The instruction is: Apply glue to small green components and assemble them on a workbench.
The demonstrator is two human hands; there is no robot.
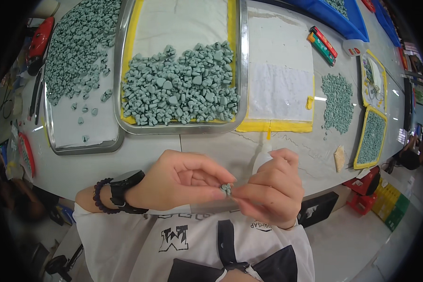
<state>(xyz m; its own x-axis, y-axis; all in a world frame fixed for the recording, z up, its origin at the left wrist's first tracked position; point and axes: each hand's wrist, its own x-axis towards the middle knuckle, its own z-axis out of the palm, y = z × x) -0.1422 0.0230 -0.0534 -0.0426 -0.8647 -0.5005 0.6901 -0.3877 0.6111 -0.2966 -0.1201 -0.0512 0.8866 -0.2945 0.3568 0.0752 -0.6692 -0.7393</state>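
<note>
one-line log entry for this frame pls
left hand: pinches small grey-green piece | right hand: touches same piece, holds small white bottle | ahead: steel tray heaped with like pieces

two hands point(183, 181), two steel trays point(242, 70), countless green pieces point(178, 89).

Red-and-green flat packs point(322, 44) lie beside the blue bin point(329, 16).

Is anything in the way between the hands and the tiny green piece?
No. The green piece is pinched directly between the fingertips of the left hand and the right hand, above the table edge. The right hand also holds a small white bottle, whose tip points away from the piece.
</note>
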